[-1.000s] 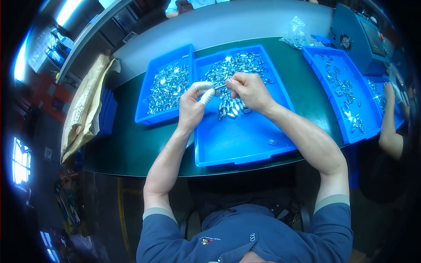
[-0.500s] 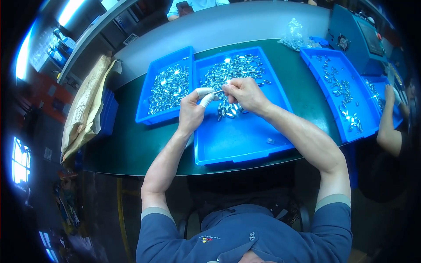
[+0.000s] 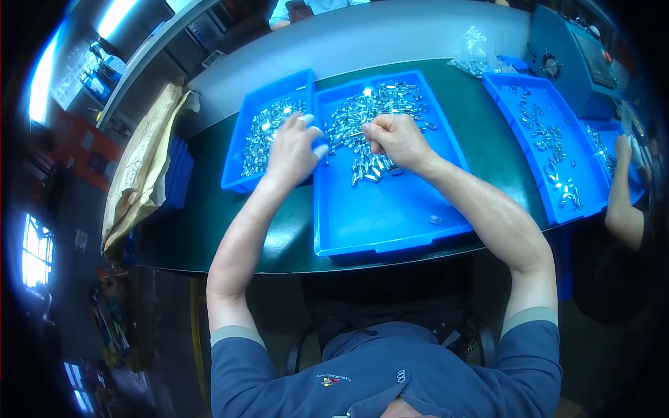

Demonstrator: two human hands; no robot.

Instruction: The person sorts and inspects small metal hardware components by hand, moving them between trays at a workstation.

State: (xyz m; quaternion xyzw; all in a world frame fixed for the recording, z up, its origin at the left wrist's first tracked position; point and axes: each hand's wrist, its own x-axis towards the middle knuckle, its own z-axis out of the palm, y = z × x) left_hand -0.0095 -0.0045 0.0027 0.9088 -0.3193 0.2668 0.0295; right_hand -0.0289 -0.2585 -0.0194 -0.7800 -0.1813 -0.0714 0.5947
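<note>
My left hand (image 3: pixel 293 152) hovers at the right side of the left blue tray (image 3: pixel 233 182), its fingers apart and nothing visible in them. White coverings wrap several of its fingertips. Below it lie many small shiny metal cylinders (image 3: pixel 256 155). Over the middle blue tray (image 3: pixel 376 223), my right hand (image 3: pixel 398 141) is closed in a pinch on a thin metal rod (image 3: pixel 355 134) that points left; its exact kind is too small to tell. Loose metal cylinders (image 3: pixel 373 166) are heaped beneath that hand, toward the far half of the tray.
At the right, a long blue tray (image 3: pixel 524 155) holds scattered metal parts. A clear plastic bag (image 3: pixel 474 56) lies by a teal machine (image 3: pixel 575 63). Brown paper (image 3: pixel 143 167) covers blue bins at the left. Another person's arm (image 3: pixel 620 198) reaches in at the far right.
My left hand has parted from my right and moved left to the left tray, its fingers opening. My right hand stays over the middle tray, still pinching the thin rod.
</note>
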